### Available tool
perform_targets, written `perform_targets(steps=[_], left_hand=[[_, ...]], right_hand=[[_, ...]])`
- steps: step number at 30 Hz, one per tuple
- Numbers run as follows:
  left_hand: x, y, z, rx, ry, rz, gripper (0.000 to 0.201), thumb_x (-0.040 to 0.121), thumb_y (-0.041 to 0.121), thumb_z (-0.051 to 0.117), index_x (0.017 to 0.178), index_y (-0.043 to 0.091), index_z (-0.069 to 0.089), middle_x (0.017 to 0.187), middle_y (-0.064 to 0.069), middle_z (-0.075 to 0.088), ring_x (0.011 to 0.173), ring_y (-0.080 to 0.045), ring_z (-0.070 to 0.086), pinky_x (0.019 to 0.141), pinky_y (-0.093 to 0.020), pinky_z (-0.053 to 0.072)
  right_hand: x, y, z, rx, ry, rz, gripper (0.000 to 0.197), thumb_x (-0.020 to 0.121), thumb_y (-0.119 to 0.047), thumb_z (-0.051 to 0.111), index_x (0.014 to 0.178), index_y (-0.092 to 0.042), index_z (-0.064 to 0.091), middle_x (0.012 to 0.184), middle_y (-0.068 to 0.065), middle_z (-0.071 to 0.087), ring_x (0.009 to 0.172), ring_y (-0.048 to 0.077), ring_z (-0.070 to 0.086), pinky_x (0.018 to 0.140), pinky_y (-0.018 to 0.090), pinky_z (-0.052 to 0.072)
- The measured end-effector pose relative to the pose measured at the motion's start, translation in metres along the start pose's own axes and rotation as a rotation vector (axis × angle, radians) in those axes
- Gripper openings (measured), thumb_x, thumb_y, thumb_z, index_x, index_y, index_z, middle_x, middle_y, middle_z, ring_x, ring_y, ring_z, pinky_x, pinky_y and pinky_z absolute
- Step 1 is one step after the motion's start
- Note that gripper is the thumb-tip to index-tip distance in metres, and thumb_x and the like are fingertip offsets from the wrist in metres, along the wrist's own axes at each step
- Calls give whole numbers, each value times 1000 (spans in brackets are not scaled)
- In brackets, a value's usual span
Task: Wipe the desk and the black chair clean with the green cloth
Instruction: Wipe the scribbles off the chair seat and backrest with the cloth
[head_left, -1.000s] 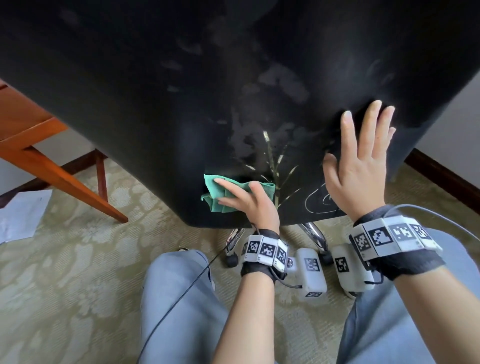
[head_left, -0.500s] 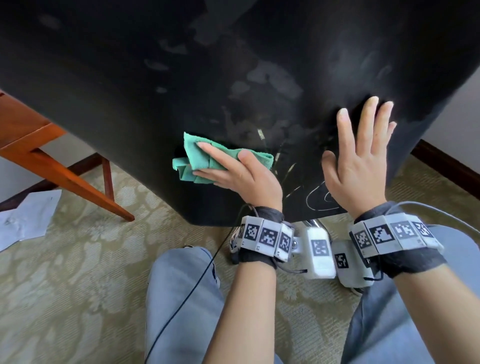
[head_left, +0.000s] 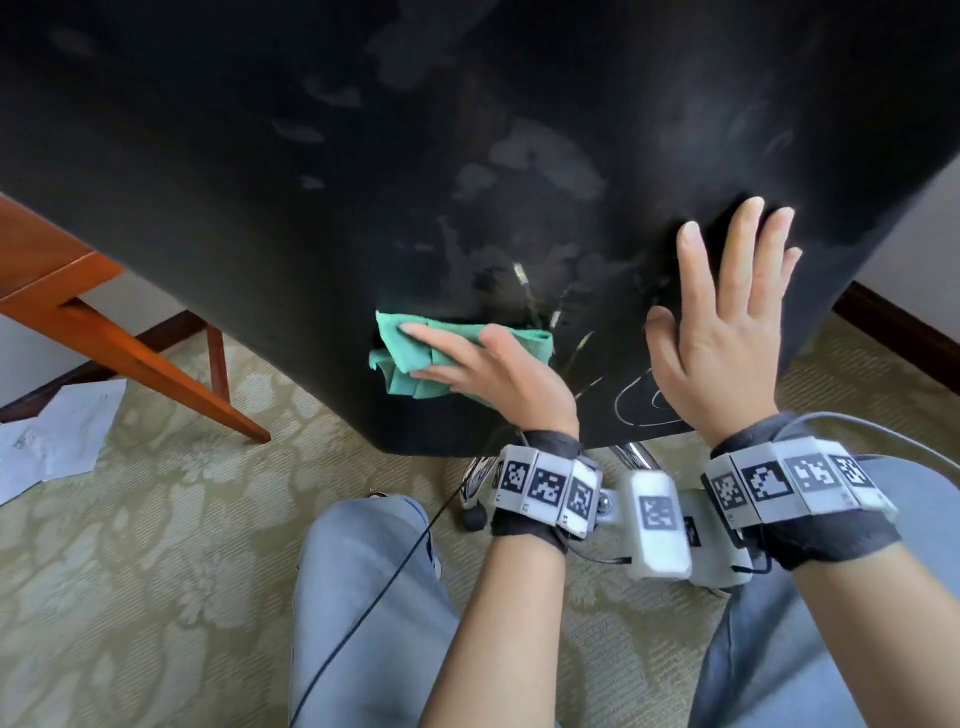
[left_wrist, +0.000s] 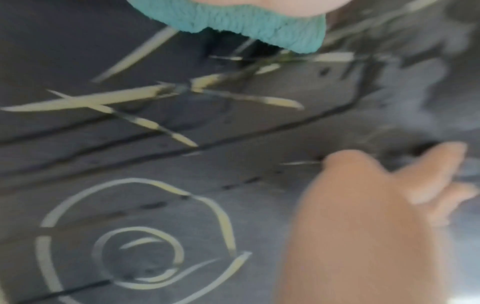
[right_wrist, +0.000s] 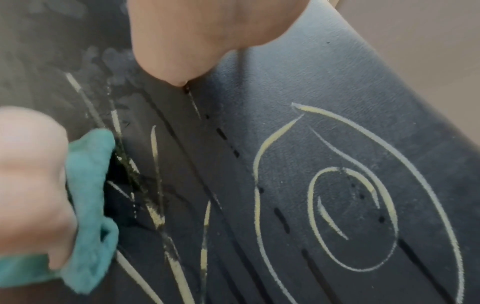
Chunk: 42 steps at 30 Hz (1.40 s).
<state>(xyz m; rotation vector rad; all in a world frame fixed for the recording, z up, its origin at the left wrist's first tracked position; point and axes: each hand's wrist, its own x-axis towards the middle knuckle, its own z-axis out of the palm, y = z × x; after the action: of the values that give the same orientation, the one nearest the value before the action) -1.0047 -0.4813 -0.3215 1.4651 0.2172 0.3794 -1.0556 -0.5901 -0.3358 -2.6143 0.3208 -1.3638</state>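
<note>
The black chair fills the upper head view, its back smeared with pale wipe patches. Yellowish scribbles, some straight strokes and a spiral, mark its lower part and show large in the wrist views. My left hand presses the bunched green cloth against the chair with straight fingers, just left of the straight strokes. The cloth's edge appears in the wrist views. My right hand lies flat on the chair with fingers spread, right of the scribbles.
A wooden desk with a slanted leg stands at the left. Loose papers lie on the patterned carpet below it. The chair's chrome base and a thin black cable are between my knees.
My left hand swept the cloth up and to the left over the chair, then came back down a little. The right hand has stayed flat in the same spot.
</note>
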Motion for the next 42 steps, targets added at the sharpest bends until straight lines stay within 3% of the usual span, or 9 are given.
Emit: perform_targets(steps=[4,9,17,19,23,29,33,39,42], left_hand=[[-5,53,11,2,5,102,72,88,27,23,150,33,-14,157,0,-23,143,-13,-18,112,-48,-12],[-5,77,16,60,12,197,80,85,25,33,151,29,-12,157,-1,-23,143,-16,-17,111,-54,-12],[-2,21,8,299,-41,347,69,80,34,31,139,31,-4,155,-10,-11,143,-27,-11,114,-41,-10],[-3,-3,4,342,-75,313,69,79,37,28,138,29,-7,151,-5,-14,143,-30,-12,114,-36,-12],[-8,-44,-4,403,-97,195,68,82,38,26,137,24,-11,154,-22,-12,144,-39,-7,116,-36,-8],[-9,-48,0,330,-46,203,66,86,25,31,140,21,-8,154,-25,-13,142,-33,-5,110,-14,-13],[-12,-16,11,240,-6,242,71,87,12,33,138,26,-14,154,-19,-20,142,-21,-10,114,-31,-11],[-12,56,28,99,28,363,70,87,24,25,148,22,-9,157,-10,-18,143,-21,-19,110,-48,-17],[-8,68,31,89,66,392,70,87,22,29,149,19,-4,158,-12,-12,143,-19,-12,111,-46,-15]], right_hand=[[-1,1,-5,9,-27,-7,59,84,-9,49,139,-9,30,144,32,26,133,47,11,106,63,17],[-2,5,-9,-8,-71,-39,57,84,-12,46,139,-9,31,145,27,23,133,46,12,103,65,21],[-2,8,-5,-14,-80,-42,56,85,-14,44,139,-8,31,144,29,25,132,48,15,101,67,24],[-2,9,-4,-20,-78,-50,56,85,-14,44,139,-9,31,144,27,24,132,48,14,102,66,23],[-3,12,-4,-31,-66,-73,55,85,-14,45,137,-9,32,144,25,21,131,46,13,102,64,22],[-3,11,1,-37,-25,-66,56,83,-11,48,137,-11,30,143,21,14,130,46,11,103,61,16],[-4,10,3,-45,0,-63,60,80,-7,52,137,-9,33,142,24,19,129,48,13,103,62,17],[-5,10,2,-44,-4,-65,61,81,-8,53,138,-9,33,142,29,25,130,48,14,103,63,18],[-5,11,1,-35,-17,-64,61,81,-9,53,138,-9,33,142,29,25,130,48,13,102,64,19]])
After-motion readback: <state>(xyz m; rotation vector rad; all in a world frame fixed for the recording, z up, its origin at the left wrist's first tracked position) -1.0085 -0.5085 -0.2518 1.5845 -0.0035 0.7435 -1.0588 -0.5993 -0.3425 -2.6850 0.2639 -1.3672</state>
